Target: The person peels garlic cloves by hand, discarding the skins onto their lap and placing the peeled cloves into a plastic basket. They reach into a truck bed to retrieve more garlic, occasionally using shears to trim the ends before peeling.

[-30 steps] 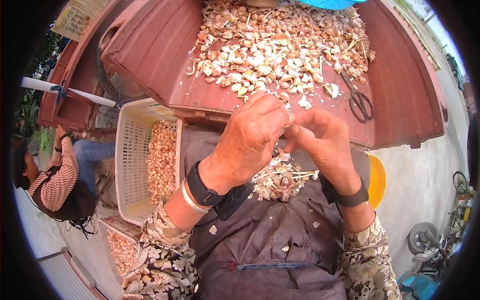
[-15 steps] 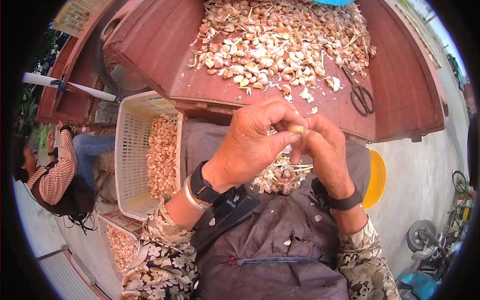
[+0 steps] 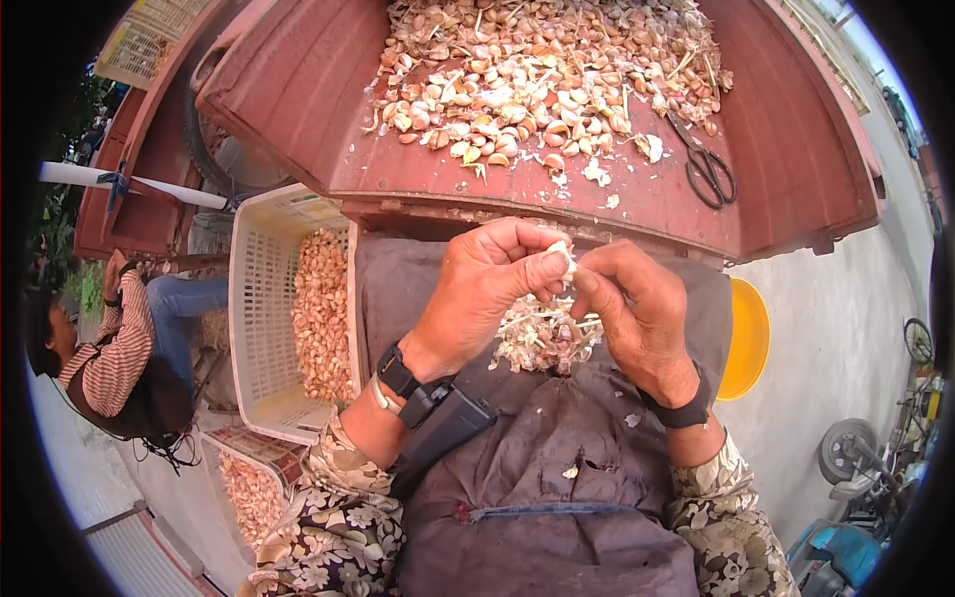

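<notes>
Above the lap, centre of view: left hand (image 3: pixel 485 291) and right hand (image 3: pixel 637 316), fingertips brought together.

- Left hand: thumb and forefinger pinched on a garlic clove (image 3: pixel 563 259); black strap and metal bangle at the wrist.
- Right hand: thumb and forefinger closed against the same clove from the other side; black strap at the wrist.
- Garlic clove: pale, held between both sets of fingertips, just over the heap of peels (image 3: pixel 542 343).
- Heap of peels: skins and stalks lying on a grey apron (image 3: pixel 557 448), directly under the hands; a few loose flakes lower down on the cloth.
- Tabletop (image 3: pixel 298 90): red-brown, worn, just beyond the hands.
- Garlic pile (image 3: pixel 542 70): unpeeled cloves and husks spread across the far part of the tabletop.
- Scissors (image 3: pixel 704 164): dark, lying flat at the right edge of the pile.
- Basket (image 3: pixel 257 298): white plastic, slotted walls, just beside the left forearm, holding peeled cloves.
- Second basket (image 3: pixel 244 488): lower left, partly seen, also with cloves.
- Yellow bowl (image 3: pixel 748 338): on the ground to the right, half hidden by the apron.
- Another person (image 3: pixel 114 353): striped sleeve, seated at far left, well apart.
</notes>
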Tool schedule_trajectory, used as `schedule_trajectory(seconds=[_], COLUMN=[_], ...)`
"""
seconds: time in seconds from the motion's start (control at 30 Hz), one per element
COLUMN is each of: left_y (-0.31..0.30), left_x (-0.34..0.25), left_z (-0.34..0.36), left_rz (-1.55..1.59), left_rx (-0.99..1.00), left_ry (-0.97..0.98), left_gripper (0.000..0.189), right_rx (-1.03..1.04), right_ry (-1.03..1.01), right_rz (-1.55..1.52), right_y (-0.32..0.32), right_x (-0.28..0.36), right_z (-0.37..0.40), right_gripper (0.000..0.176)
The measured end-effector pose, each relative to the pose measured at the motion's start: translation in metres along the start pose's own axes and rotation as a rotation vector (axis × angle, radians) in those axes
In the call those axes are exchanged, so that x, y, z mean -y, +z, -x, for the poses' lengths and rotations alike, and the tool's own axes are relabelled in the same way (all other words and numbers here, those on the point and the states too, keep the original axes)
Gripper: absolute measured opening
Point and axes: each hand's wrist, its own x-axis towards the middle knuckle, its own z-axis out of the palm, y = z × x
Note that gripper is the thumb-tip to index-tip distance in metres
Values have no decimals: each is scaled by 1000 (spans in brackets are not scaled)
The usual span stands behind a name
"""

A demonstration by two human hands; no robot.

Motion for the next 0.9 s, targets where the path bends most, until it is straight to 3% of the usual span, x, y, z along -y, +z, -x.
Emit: schedule_trajectory(seconds=[0.1,0.2,0.23,0.33,0.37,0.4,0.57,0.67,0.73,0.83,0.9], left_y=[1,3,4,8,15,19,21,-22,-44,-69,-77], left_x=[0,1,2,12,13,18,13,2,1,8,13], left_z=[2,6,8,8,10,9,-6,-37,-60,-96,-111], left_rz=[-38,-111,-145,-622,-714,-900,-698,-1165,-1357,-1647,-1789], left_rx=[46,2,-28,-3,4,14,-166,-342,-366,-311,-229], left_ry=[-43,-35,-27,310,322,349,340,567,590,639,611], left_gripper=[25,27,27,30,33,31,24,16,22,24,24], right_rx=[3,-300,-232,49,155,187,-132,-370,-559,-563,-468], right_ry=[47,297,320,879,869,836,818,633,606,478,605], right_rz=[-45,-152,-145,-797,-957,-1113,-1083,-790,31,530,142], right_y=[-1,-14,-23,-24,-12,-3,-30,-105,-151,-172,-163], right_x=[3,-12,-25,-21,-22,-28,-19,-14,-33,-42,-33], right_z=[2,-4,-7,0,8,19,38,61,86,103,101], right_gripper=[5,12,26,41,52,44,25,21,20,19,14])
